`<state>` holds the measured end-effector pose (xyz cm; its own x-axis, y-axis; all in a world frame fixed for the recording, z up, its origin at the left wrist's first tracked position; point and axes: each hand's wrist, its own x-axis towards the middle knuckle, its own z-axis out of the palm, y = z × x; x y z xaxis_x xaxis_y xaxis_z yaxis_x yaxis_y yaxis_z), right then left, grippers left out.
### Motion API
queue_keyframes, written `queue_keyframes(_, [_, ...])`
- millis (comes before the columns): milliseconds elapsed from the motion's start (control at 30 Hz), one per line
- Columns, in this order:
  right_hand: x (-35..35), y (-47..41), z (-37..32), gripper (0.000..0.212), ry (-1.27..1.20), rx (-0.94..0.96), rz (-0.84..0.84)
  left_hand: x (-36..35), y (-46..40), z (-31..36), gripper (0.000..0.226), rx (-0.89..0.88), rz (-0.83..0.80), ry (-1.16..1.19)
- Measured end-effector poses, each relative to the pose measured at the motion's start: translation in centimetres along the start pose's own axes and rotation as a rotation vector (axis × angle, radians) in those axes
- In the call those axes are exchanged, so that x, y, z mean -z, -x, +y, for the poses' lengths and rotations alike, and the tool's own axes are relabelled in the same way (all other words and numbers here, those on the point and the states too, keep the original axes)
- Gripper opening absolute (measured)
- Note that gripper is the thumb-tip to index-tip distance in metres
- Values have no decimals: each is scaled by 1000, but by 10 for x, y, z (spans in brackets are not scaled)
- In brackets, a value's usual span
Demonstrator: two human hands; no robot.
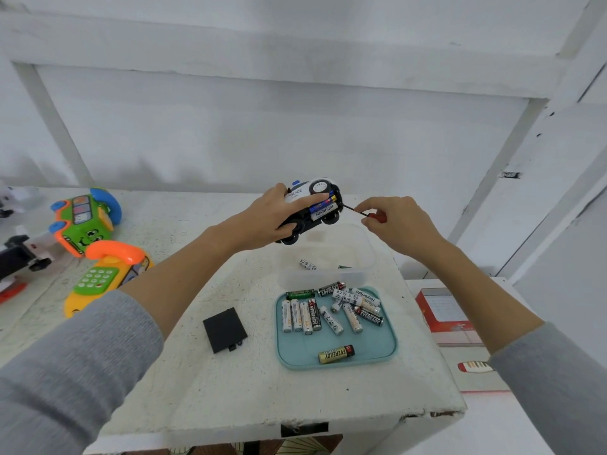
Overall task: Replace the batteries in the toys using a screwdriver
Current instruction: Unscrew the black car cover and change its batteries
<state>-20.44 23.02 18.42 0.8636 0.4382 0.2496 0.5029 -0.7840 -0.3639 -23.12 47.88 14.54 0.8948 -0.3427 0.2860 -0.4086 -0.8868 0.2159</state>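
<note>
In the head view, the left hand [274, 213] holds a white-and-black toy police car [312, 206] in the air above the white table [230, 389], fingers curled along the car's body and thumb under it by the wheels; the car is tipped on its side so its open battery bay faces the camera, with batteries seated inside, one labelled Heybright [323, 211]. At the car's 3 o'clock the right hand [399, 221] pinches the red handle of a small screwdriver [366, 215] between curled fingers and thumb, its dark shaft reaching to the car's edge. At the car's 6 o'clock sits a clear plastic tub [328, 254] with a couple of batteries in it, and nearer still a teal tray [336, 326] of loose batteries. A black battery cover [225, 329] lies at the tray's 9 o'clock. Colourful toy phones [95, 244] rest at the table's 10 o'clock.
</note>
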Motion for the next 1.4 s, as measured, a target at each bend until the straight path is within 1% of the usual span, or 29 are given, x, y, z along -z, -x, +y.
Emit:
queue_keyframes(200, [-3, 1, 8, 22, -20, 7, -38, -2, -4, 0, 60, -66, -15, -95])
queue_keyframes(367, [-3, 2, 11, 22, -8, -15, -39, -3, -5, -1, 67, -64, -36, -81])
queue_keyframes(433, [-7, 3, 7, 26, 62, -17, -29, -5, -7, 1, 65, -35, -46, -60])
queue_keyframes(533, [-18, 6, -1, 32, 258, 13, -23, -7, -10, 6, 65, -35, -49, -61])
queue_keyframes(567, [-20, 6, -1, 32, 260, 13, -22, -7, -11, 7, 65, -40, -51, -71])
queue_keyframes(667, [-15, 2, 4, 27, 117, -37, -53, -2, -11, 5, 66, -45, -85, -135])
queue_keyframes(733, [-11, -1, 11, 23, 45, -36, -88, 1, -11, 4, 68, -47, -120, -172])
queue_keyframes(900, [-14, -3, 14, 21, -11, 2, -147, 1, -15, 8, 72, -65, -134, -149])
queue_keyframes(1000, [-21, -1, 14, 22, -53, -9, -101, -1, -17, 8, 72, -49, -131, -88])
queue_keyframes(1067, [-24, 2, 15, 22, -88, -17, -49, 0, -17, 7, 70, -1, -118, 6])
queue_keyframes(1167, [-27, 7, 16, 22, -170, -22, 91, 2, -12, 8, 68, 90, -90, 182])
queue_keyframes(1233, [-29, 9, 14, 22, -219, -16, 178, 3, -9, 9, 68, 120, -71, 272])
queue_keyframes(1300, [-30, 9, 11, 23, -257, -14, 216, 3, -7, 11, 69, 131, -66, 319])
queue_keyframes(1400, [-29, 6, 9, 23, -273, -18, 223, 1, -6, 13, 70, 148, -61, 374])
